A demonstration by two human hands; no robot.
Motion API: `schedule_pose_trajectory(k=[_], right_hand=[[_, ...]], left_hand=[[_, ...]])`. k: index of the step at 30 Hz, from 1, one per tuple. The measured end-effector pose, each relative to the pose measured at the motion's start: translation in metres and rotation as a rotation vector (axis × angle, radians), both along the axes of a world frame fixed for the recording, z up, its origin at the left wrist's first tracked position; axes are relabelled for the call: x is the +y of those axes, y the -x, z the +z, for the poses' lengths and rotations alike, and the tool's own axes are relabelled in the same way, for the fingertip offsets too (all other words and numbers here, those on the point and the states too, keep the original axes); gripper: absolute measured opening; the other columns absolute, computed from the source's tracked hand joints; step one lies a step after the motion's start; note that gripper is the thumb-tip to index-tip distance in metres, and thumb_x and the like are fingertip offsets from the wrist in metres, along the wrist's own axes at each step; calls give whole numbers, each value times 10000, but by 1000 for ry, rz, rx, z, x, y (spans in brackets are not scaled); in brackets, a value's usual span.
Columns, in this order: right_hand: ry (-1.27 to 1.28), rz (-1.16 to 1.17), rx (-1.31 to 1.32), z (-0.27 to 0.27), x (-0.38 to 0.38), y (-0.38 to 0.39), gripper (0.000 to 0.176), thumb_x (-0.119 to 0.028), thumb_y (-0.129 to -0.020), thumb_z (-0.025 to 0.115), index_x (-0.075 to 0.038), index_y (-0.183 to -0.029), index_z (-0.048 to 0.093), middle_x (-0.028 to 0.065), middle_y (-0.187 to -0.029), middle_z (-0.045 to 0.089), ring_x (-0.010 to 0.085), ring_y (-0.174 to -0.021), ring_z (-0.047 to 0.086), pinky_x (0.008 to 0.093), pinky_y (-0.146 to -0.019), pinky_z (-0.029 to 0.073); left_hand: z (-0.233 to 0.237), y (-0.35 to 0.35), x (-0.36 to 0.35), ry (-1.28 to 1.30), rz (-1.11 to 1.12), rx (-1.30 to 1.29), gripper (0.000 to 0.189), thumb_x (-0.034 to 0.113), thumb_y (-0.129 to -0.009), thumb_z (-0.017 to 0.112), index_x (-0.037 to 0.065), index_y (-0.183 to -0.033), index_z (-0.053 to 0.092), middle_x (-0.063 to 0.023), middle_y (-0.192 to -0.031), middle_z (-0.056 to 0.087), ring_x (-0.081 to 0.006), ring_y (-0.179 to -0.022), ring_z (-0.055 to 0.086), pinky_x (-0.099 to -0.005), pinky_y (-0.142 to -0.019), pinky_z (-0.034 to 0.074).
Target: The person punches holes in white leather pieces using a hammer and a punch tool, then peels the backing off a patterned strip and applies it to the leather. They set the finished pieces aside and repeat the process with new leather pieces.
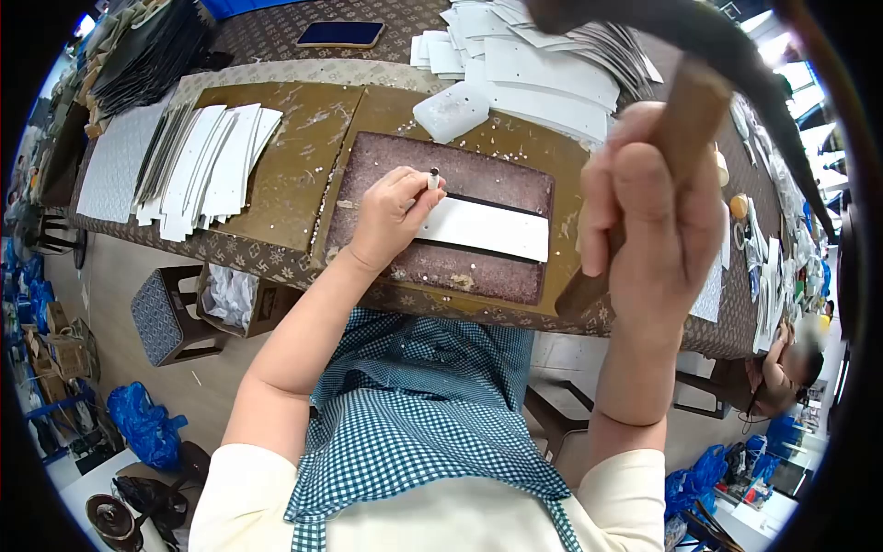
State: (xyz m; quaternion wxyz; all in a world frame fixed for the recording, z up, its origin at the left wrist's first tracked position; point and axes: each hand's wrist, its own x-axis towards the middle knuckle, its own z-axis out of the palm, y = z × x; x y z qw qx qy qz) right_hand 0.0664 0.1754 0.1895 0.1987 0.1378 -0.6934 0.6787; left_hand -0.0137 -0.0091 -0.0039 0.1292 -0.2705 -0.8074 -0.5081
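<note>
My right hand is raised close to the camera, its fingers wrapped round the wooden handle of a hammer. The dark hammer head at the top right is partly cut off by the frame. My left hand pinches a short tool, likely a hole punch, held upright with a dark top and a pale shaft. Its lower tip is hidden by my fingers. Beneath that hand lies a white strip with a dark border along its long edges, resting on a speckled maroon board.
White strips are stacked at left, and white sheets are piled at the back. A translucent white block lies behind the board. A phone is farther back. Small white bits dot the table. Another person sits at far right.
</note>
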Motion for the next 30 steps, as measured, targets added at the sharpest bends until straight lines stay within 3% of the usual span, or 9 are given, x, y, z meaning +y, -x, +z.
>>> schedule_pose_trajectory(k=[3, 5, 7, 11, 13, 18, 21, 23, 30], right_hand=[[-183, -85, 59, -21, -5, 8, 139, -145, -991, 590, -16, -1020, 548, 7, -721, 571, 52, -521, 492, 227, -469, 407], [-827, -54, -400, -36, -4, 16, 180, -133, -940, 610, 21, -967, 520, 231, -770, 643, 375, -698, 663, 404, -605, 506], [-939, -34, -546, -50, 1, 20, 212, -160, -943, 592, 35, -949, 507, 294, -839, 644, 490, -791, 620, 461, -653, 494], [-662, -62, -470, 2, 5, 14, 215, -217, -971, 613, -9, -935, 574, 45, -657, 545, 96, -597, 493, 279, -560, 417], [-357, -169, -45, 31, -10, 13, 215, -202, -1031, 470, -21, -990, 578, -25, -621, 465, 18, -396, 398, 167, -308, 310], [-121, -97, 70, 9, -17, 18, 231, -235, -1012, 551, -5, -987, 546, 30, -689, 552, 80, -431, 460, 245, -375, 369], [-856, -36, -436, -45, -4, 20, 219, -198, -974, 566, 17, -969, 523, 161, -736, 591, 256, -610, 571, 368, -555, 440], [-822, -47, -517, -59, 7, 10, 216, -174, -948, 575, 31, -958, 508, 248, -767, 616, 373, -729, 645, 450, -676, 486], [22, -166, -690, -143, -4, -12, 198, -193, -1029, 507, 3, -1011, 491, 147, -982, 710, 94, -425, 518, 231, -388, 413]], left_hand=[[1, 0, 1, -2, 7, 34, 100, 117, -842, 721, 55, -914, 690, -83, -824, 656, -256, -762, 653, -349, -673, 529], [0, 2, 0, 26, -3, 35, 104, 143, -849, 715, 57, -897, 681, -87, -818, 650, -268, -771, 645, -365, -689, 526], [-2, 2, -1, 34, -14, 35, 109, 152, -853, 710, 53, -878, 671, -90, -816, 647, -282, -780, 638, -374, -699, 522], [-9, 6, -1, 16, -14, 76, 91, 86, -831, 734, 29, -878, 682, -86, -830, 671, -235, -755, 655, -328, -680, 524], [-4, 3, -1, 33, -8, 63, 92, 85, -831, 733, 29, -888, 688, -86, -834, 677, -230, -761, 658, -325, -681, 526], [-5, 3, -1, 15, -4, 72, 84, 82, -831, 732, 32, -885, 691, -88, -818, 670, -227, -745, 656, -322, -665, 523], [-6, 0, -2, 26, 9, 39, 84, 82, -829, 733, 31, -881, 691, -91, -807, 661, -227, -730, 651, -323, -650, 516], [-6, 2, -1, -2, -10, -6, 129, 151, -848, 708, 31, -873, 669, -102, -786, 628, -290, -759, 623, -377, -690, 515], [1, 3, -5, -21, -127, -176, 149, 124, -895, 673, 23, -1004, 683, -90, -874, 636, -196, -790, 617, -314, -705, 503]])
